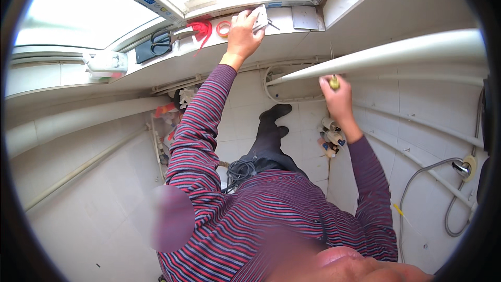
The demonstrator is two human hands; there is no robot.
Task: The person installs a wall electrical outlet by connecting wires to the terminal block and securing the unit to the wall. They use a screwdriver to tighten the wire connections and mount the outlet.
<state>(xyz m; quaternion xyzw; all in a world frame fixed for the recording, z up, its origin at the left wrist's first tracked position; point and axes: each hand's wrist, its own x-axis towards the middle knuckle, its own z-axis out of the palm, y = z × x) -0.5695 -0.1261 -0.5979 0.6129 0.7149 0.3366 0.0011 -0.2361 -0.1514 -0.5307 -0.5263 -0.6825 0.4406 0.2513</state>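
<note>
On the window sill, my left hand [244, 35] is closed around a small white plate-like piece [261, 19] standing on edge. A thin dark stick-like item [273, 24] lies just to its right. My right hand [339, 99] is raised by the white pipe, its fingers wrapped round the yellow-green handle of a screwdriver [334, 82]. The thin shaft points away from me, toward the sill. An orange-red roll of tape [223, 28] sits just left of my left hand, beside a tangle of red strips [202, 28].
Black-handled scissors [160, 42] lie on the sill over a dark flat item; a white package [107, 63] stands farther left. A grey square plate [306, 18] lies at right. A thick white pipe [396, 55] crosses the right side. Bottles [332, 137] stand on the floor; grey cable [241, 169] hangs at my waist.
</note>
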